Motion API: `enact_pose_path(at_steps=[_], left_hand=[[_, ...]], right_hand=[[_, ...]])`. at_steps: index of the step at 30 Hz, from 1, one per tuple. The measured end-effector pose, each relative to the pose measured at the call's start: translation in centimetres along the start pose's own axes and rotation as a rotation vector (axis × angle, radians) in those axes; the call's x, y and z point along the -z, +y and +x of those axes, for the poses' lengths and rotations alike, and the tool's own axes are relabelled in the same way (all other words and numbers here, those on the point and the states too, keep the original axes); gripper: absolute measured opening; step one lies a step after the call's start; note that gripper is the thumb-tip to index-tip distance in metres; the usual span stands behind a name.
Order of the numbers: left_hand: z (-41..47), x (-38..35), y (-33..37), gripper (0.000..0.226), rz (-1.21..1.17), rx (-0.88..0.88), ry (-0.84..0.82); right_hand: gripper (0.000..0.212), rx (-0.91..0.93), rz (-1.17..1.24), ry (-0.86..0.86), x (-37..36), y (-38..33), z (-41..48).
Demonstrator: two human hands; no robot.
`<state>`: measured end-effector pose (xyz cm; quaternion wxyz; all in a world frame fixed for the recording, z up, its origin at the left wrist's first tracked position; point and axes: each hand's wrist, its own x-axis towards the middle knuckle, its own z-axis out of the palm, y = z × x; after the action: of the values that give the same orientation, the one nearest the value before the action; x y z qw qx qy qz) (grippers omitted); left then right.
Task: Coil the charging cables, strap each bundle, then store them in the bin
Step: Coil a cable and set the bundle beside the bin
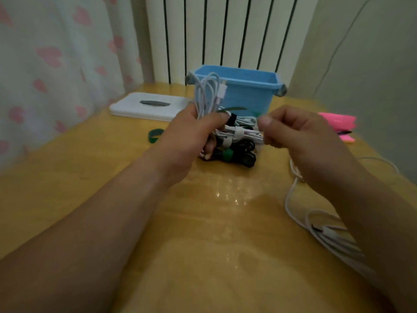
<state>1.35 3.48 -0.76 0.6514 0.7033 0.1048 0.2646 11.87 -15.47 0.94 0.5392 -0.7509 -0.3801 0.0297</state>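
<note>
Forearms (108,222) filled the bottom of the frame, reaching up over the yellow table (203,245) to the action at centre. And the white cable coil (208,91) was up off the table, just above centre, looping in front of the blue bin (248,91) at its left corner. Left hand (191,134) had fingers and thumb wrapped tight round the coil's lower end. Right hand (293,134), right of centre, was curled, thumb and forefinger pinched on what looked like the end of a green strap (232,108) stretched across from the coil. Blur made that pinch hard to confirm.

The risk, as I read it: the loops fanned out loosely at the top, so a slack wrap or a slipped pinch could let the coil spring open. The strap sat low on the bundle too, and it could slide off the end.

The coil looked thin and glossy white, several long narrow loops, with a connector (222,94) poking free at its right side.

Just below the hands lay a pile of strapped bundles (234,145), white and black, not yet in the bin behind them. A loose white cable (325,232) sprawled at lower right. A spare green strap (155,134) lay left of centre, a white tray (135,107) beyond it, a pink object (338,123) at the right edge.
</note>
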Motion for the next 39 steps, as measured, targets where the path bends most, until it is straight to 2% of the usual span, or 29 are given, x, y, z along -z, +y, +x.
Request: enact_pose_path(at_steps=[4, 9, 14, 17, 22, 27, 30, 31, 33, 35, 37, 39], left_hand=[[-1.6, -1.9, 0.2, 0.008, 0.206, -0.066, -0.110], [-1.9, -2.7, 0.0, 0.011, 0.354, -0.200, -0.098], [-2.9, -4.1, -0.2, 0.032, 0.462, -0.279, -0.120], [-3.2, -4.7, -0.8, 0.033, 0.471, -0.289, -0.112], [-3.0, -4.5, -1.1, 0.035, 0.540, -0.304, -0.044], [-3.2, -4.6, -1.1, 0.031, 0.543, -0.306, -0.089], [-3.4, -4.7, -0.6, 0.011, 0.398, -0.249, -0.081], [-3.3, -4.6, -0.4, 0.006, 0.360, -0.232, -0.053], [-3.0, -4.0, -0.1, 0.013, 0.291, -0.209, 0.014], [-2.7, -3.6, 0.2, 0.021, 0.200, -0.161, 0.061], [-2.6, -3.5, 0.1, 0.030, 0.125, -0.112, 0.044], [-2.5, -3.6, -0.2, 0.036, 0.078, -0.098, 0.008]], right_hand=[[0.021, -0.204, 0.446, 0.018, 0.8, 0.0, 0.9], [0.019, -0.383, 0.750, 0.059, 1.3, 0.1, 1.1], [0.013, -0.396, 1.103, 0.052, -0.2, -0.1, 0.7], [0.020, -0.390, 1.188, 0.075, -0.5, -0.4, 0.6], [0.019, -0.339, 1.253, 0.034, -0.2, -1.1, 0.4], [0.019, -0.314, 1.256, 0.028, -0.3, -0.8, 0.7], [0.004, -0.250, 1.245, 0.201, 1.7, -0.2, 1.6], [0.006, -0.225, 1.205, 0.278, 2.7, -0.2, 1.8], [0.011, -0.153, 1.028, 0.355, 4.4, -0.2, 1.8], [0.010, -0.083, 0.747, 0.293, 4.4, -0.2, 1.7], [0.013, -0.073, 0.435, 0.117, 2.5, -0.2, 1.0], [0.011, -0.074, 0.221, -0.035, 0.3, -0.3, 0.3]])
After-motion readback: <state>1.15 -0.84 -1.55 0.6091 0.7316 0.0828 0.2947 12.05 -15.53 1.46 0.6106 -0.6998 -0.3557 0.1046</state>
